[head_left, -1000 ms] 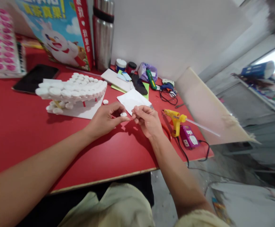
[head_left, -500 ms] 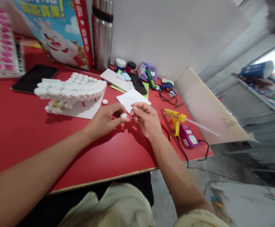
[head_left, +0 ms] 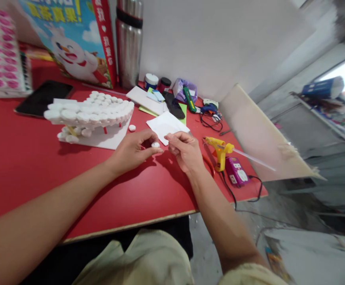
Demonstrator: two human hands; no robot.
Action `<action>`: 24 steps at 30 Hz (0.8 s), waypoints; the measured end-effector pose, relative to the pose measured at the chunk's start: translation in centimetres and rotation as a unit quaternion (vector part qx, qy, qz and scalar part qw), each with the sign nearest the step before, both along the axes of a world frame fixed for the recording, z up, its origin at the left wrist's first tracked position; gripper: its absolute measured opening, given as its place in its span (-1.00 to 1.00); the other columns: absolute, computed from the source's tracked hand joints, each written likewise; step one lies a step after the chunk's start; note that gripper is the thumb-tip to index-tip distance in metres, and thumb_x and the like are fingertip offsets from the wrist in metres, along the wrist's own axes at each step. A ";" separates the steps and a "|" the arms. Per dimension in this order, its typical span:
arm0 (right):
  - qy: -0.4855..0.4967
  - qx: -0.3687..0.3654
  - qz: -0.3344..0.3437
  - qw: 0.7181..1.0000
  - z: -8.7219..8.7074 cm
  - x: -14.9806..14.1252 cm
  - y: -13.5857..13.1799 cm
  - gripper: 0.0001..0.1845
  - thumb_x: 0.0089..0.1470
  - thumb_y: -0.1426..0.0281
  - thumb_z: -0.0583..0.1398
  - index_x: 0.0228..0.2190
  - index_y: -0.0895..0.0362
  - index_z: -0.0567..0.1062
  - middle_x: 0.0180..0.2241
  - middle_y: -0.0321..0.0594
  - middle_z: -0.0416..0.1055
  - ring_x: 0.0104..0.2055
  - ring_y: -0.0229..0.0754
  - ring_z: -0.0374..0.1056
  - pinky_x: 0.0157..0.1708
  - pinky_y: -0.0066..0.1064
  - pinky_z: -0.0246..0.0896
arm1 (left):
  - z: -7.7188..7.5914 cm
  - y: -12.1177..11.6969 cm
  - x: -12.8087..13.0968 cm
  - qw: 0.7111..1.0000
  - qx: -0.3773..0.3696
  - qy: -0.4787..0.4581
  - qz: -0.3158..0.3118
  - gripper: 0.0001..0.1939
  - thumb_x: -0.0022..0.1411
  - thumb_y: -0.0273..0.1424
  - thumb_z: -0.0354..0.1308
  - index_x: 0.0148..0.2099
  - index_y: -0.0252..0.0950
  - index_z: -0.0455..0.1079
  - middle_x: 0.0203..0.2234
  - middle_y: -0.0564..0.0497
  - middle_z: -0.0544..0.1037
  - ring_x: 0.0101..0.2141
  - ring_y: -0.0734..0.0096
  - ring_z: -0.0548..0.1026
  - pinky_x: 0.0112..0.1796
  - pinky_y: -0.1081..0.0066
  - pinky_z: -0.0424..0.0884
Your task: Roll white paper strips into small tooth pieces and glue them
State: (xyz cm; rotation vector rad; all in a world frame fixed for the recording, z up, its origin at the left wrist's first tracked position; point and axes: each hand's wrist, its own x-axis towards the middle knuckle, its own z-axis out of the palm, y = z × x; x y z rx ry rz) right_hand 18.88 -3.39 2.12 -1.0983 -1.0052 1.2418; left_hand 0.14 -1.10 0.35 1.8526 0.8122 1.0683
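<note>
Between thumb and fingers, my left hand (head_left: 137,148) pinches a small round white piece (head_left: 155,145) above the red table. Close by on the right, my right hand (head_left: 182,149) is closed with thumb and fingertips together; what it holds, if anything, is too small to make out. Another white piece (head_left: 132,128) lies on the table behind my left hand. To the left stands a curved model (head_left: 92,113) covered in rounded white pieces, with red supports, on a white board (head_left: 110,138). A sheet of white paper (head_left: 168,124) lies just beyond my hands.
On the right, a yellow glue gun (head_left: 220,150) lies beside a purple power strip (head_left: 237,172) with black cables. Behind are a steel flask (head_left: 129,47), small jars (head_left: 151,81), a green cutter (head_left: 189,99) and a printed box (head_left: 71,43). A black phone (head_left: 43,99) lies at left.
My right hand has shifted very slightly right, away from the white piece. My left hand keeps its pinch on that piece.
</note>
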 end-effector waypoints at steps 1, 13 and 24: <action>0.005 0.001 0.006 1.000 0.0 0.0 0.0 -0.68 -0.13 0.18 0.52 -0.55 0.11 0.59 -0.65 -0.40 0.33 -0.59 -0.40 0.04 -0.57 -0.46 -0.06 | 0.0 0.0 0.0 1.000 -0.002 -0.001 -0.001 -0.78 0.23 -0.24 0.34 -0.27 -0.28 0.47 -0.42 0.03 0.56 -0.40 0.39 0.47 -0.38 0.43 0.36; 0.014 0.059 0.030 0.998 -0.9 0.6 0.4 -0.74 -0.06 0.38 0.39 -0.24 0.05 0.61 -0.38 -0.36 0.37 -0.35 -0.30 0.25 -0.23 -0.36 0.31 | -0.2 0.1 0.0 1.000 0.006 0.003 0.007 -0.78 0.23 -0.24 0.35 -0.27 -0.28 0.47 -0.42 0.05 0.56 -0.40 0.39 0.46 -0.35 0.42 0.37; 0.085 0.017 0.063 0.994 0.3 1.0 0.4 -0.70 -0.12 0.32 0.29 -0.73 0.06 0.34 -0.75 -0.46 -0.05 -0.66 -0.35 -0.16 -0.57 -0.41 -0.16 | -0.2 0.2 0.0 1.000 -0.001 0.005 0.004 -0.74 0.24 -0.20 0.33 -0.27 -0.28 0.45 -0.42 0.03 0.55 -0.39 0.38 0.45 -0.35 0.41 0.36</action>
